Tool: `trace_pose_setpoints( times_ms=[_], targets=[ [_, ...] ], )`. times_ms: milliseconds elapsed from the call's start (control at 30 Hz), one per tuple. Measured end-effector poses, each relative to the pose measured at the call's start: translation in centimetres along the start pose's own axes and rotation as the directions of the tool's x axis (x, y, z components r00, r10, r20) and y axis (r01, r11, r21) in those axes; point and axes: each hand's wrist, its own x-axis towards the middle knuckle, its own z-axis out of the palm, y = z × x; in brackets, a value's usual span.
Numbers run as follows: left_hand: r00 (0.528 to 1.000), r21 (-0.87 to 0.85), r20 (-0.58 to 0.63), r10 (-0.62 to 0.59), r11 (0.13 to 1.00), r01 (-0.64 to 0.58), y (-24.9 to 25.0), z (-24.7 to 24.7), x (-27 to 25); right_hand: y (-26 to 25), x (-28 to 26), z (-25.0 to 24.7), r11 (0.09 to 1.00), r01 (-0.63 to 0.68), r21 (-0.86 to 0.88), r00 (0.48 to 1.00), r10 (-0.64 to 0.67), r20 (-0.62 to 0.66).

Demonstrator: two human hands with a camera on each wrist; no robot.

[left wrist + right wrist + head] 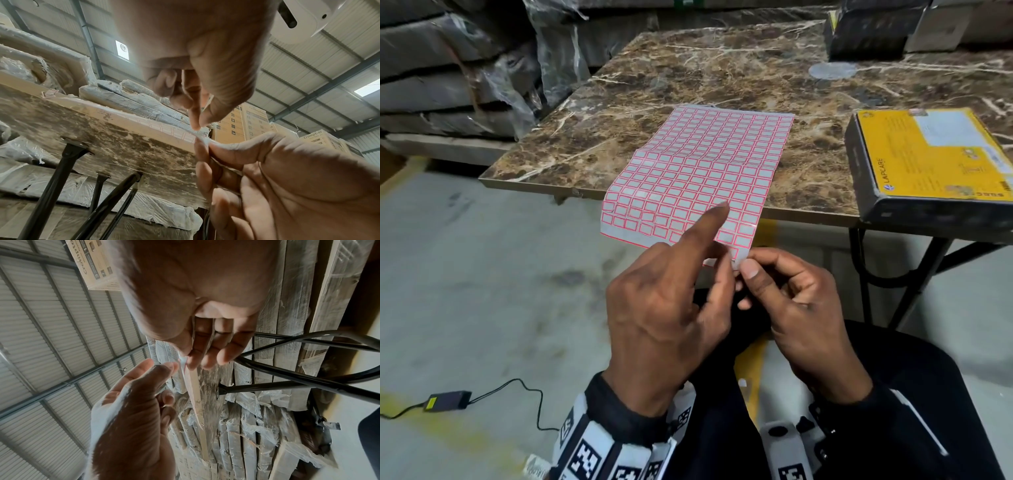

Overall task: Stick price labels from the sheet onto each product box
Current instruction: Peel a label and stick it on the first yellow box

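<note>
- The right hand [801,308] pinches the near right corner of the sheet [698,171] between thumb and fingers.
- The left hand [667,308] has its first finger straight out over the sheet; its thumb and another finger pinch the same corner.
- The sheet has rows of small white labels with red edges. It lies on the table [722,75] and hangs over the near edge.
- A yellow box [928,161] lies flat at the near right corner. It says "LAPCARE".
- A dark box [869,31] stands at the far right edge.
- A black adapter [448,401] with a cord lies on the floor, left.
</note>
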Motion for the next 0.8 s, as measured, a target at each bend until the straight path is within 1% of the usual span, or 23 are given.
trace_pose_setpoints(
  times_ms=[67,167,267,433,633,800],
  targets=[
    [1.000,-0.009,-0.005,0.017,1.000,-0.017,-0.19,-0.02,-0.08,-0.01,0.04,-0.07,1.000,-0.001,0.002,1.000,0.002,-0.014],
    [1.000,-0.010,0.004,0.000,1.000,0.000,-0.16,-0.15,-0.13,-0.01,0.05,-0.10,1.000,-0.009,0.018,1.000,0.010,-0.029],
    [1.000,-0.010,0.025,-0.003,1.000,0.004,-0.04,-0.12,-0.22,0.05,-0.10,-0.12,1.000,0.008,0.011,1.000,-0.008,-0.019],
    [1.000,0.001,0.012,-0.017,1.000,0.017,0.14,0.10,-0.19,-0.12,-0.21,-0.20,0.999,0.037,-0.019,0.999,-0.036,0.009],
    [0.997,-0.033,0.036,-0.064,0.997,0.065,-0.17,0.14,0.00,-0.27,-0.16,-0.02,0.999,0.042,-0.031,0.999,-0.042,0.007],
    [0.998,-0.029,0.036,-0.059,0.998,0.060,-0.10,0.16,-0.06,-0.23,-0.15,-0.18,0.997,0.041,-0.066,0.999,-0.041,0.010]
  ],
)
